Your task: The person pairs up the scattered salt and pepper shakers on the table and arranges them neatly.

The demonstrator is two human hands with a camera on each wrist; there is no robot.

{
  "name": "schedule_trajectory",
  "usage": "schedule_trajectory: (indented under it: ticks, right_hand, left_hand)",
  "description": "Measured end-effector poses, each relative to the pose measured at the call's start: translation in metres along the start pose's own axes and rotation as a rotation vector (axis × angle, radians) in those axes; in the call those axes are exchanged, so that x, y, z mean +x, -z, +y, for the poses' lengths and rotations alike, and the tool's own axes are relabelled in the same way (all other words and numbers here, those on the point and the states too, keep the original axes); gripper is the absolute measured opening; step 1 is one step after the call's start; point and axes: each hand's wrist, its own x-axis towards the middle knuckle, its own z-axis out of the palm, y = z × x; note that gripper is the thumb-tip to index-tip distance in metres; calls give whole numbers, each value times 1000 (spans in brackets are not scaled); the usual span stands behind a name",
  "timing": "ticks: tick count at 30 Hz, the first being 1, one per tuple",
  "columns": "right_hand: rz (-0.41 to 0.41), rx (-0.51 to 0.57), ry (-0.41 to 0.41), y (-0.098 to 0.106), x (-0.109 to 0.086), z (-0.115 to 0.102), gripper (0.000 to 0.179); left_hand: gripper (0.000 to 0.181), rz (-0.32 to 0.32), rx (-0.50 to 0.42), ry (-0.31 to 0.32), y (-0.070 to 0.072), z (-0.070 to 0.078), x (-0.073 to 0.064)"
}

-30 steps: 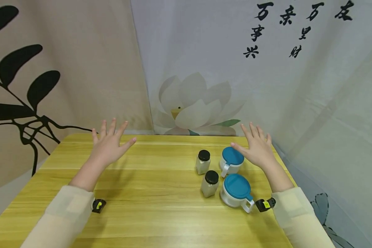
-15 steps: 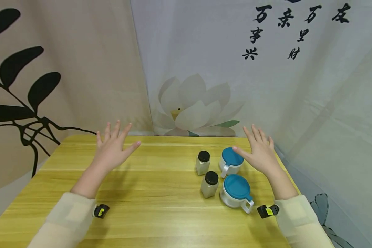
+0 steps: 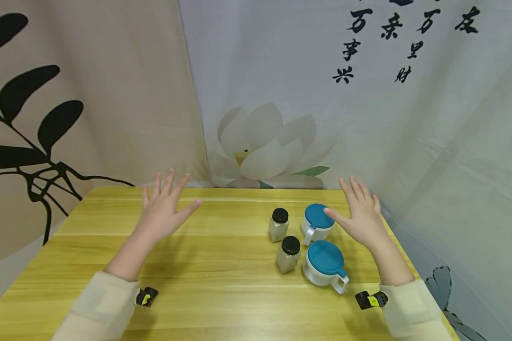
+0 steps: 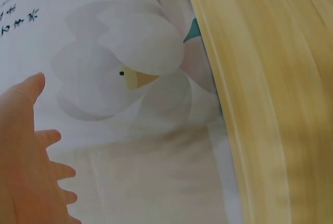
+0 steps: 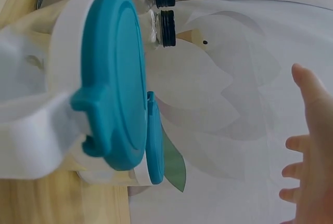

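Note:
My left hand [image 3: 164,210] hovers above the left part of the table, fingers spread and nothing in it. On the other side my right hand [image 3: 362,220] is also spread and holds nothing; its thumb overlaps the far lidded cup [image 3: 317,232] in the head view. Closer to me stands a second white cup [image 3: 320,277] with a blue lid and a handle. Left of the cups are two clear jars with black caps, a far jar [image 3: 277,230] and a near jar [image 3: 287,261]. In the right wrist view the near cup's blue lid [image 5: 117,78] looms large, apart from the fingers.
The wooden table [image 3: 222,303] reaches back to a cloth backdrop [image 3: 264,57] printed with a lotus, leaves and black characters. A small black device with a yellow mark [image 3: 146,297] sits at the left wrist, and a similar device [image 3: 371,300] at the right.
Both hands have drifted right and slightly toward me, fingers still spread. The cups and jars have stayed put on the table; the view has tilted up a little.

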Motion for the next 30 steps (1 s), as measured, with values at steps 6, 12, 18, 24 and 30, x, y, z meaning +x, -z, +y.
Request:
schedule_trajectory:
  ticks: [6,12,18,24,30]
  right_hand:
    - [16,30,-1,-2,-8,1,87]
    - [36,67,-3,-4,-15,5,87]
    - [67,105,-2,-8,-23,9,86]
    - [92,144,-4,-14,-32,11,85]
    - [98,180,-30,-17,-40,11,84]
  left_hand:
    - [77,17,-26,-16,-8,5,-1]
    - [77,25,-54,-17,-14,12,-3]
    - [79,29,-91,-26,-23,17,-6]
    - [79,27,-137,-28,-32,22,-9]
    - [79,31,-173,-22,-39,28,-12]
